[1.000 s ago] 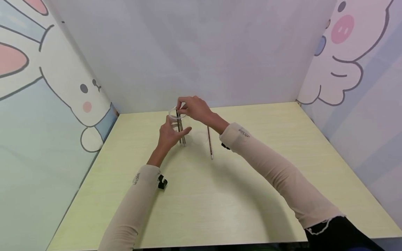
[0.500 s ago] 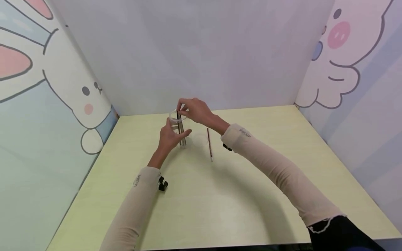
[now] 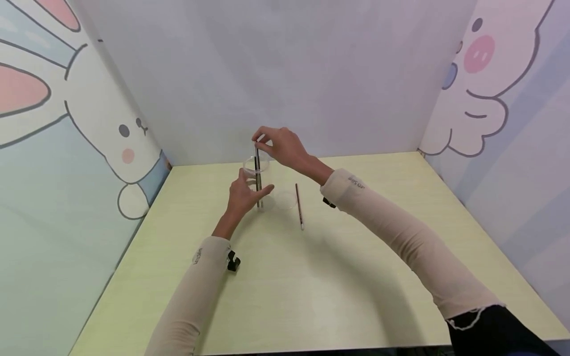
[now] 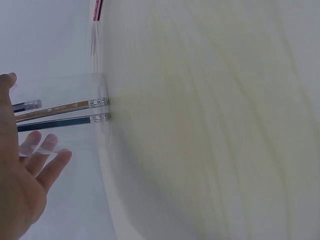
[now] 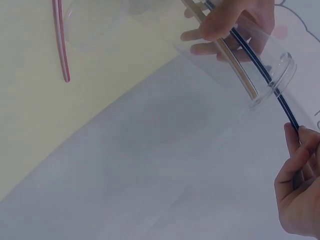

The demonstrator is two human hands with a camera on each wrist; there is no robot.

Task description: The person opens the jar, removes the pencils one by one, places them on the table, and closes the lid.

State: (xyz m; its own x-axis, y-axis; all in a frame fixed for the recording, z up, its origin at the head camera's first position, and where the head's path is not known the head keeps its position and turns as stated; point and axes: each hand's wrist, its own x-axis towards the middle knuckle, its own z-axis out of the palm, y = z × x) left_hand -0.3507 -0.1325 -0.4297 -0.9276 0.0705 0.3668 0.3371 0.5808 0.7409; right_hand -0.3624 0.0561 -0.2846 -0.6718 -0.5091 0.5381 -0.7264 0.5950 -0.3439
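Note:
My left hand [image 3: 242,198] grips a clear plastic jar [image 5: 287,75] that stands upright on the table. The thumb and fingers lie on opposite sides of its wall. Inside are a gold-brown pencil [image 4: 65,109] and a dark pencil [image 4: 60,123], their lower ends at the jar's bottom. Above the jar's mouth, my right hand [image 3: 285,147] pinches the top of another dark pencil [image 5: 287,107] between thumb and fingertips. That pencil's lower end [image 4: 33,104] is raised off the bottom, still inside the jar.
A red striped pencil [image 3: 299,206] lies on the pale yellow table [image 3: 356,237], right of the jar. Between them a clear round lid-like disc [image 3: 286,199] lies flat. A grey wall [image 3: 285,74] rises behind the table, with cartoon-printed panels at both sides.
My right hand has risen with the dark pencil, which now sticks out higher above the jar's rim. The left hand keeps its grip on the jar.

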